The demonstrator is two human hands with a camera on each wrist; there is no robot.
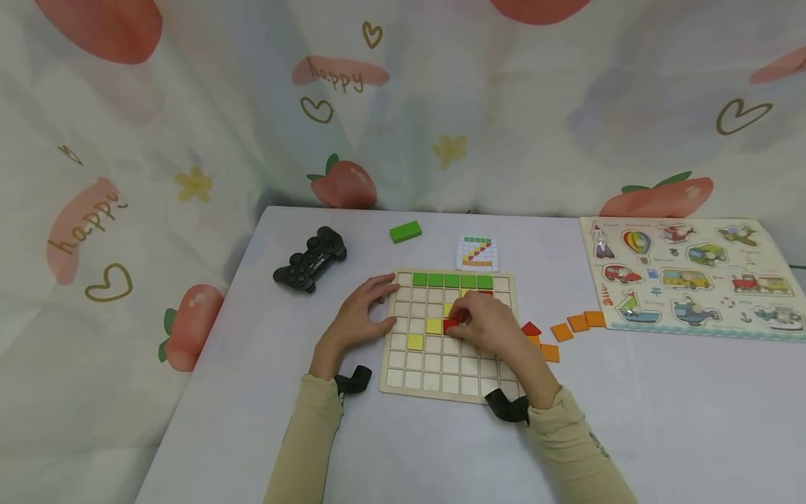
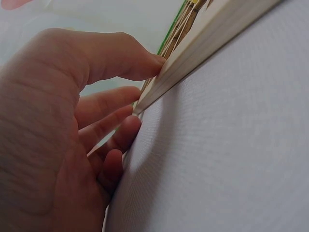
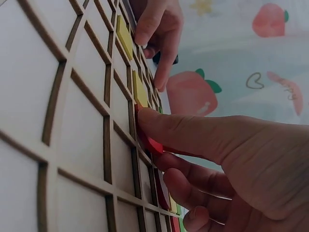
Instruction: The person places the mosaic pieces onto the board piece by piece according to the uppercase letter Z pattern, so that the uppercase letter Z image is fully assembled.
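A wooden grid board lies on the table, with a row of green tiles near its top and yellow tiles running diagonally. My right hand pinches a red square tile between thumb and index finger, just right of a yellow tile at mid-board. Other red tiles show past the fingers in the right wrist view; the hand hides part of the grid. At the board's left edge, my left hand rests with thumb and fingers spread, the thumb touching the wooden side.
Loose orange tiles and a red tile lie right of the board. Behind it are a printed pattern card and a green block. A black game controller sits back left; a vehicle puzzle board lies far right.
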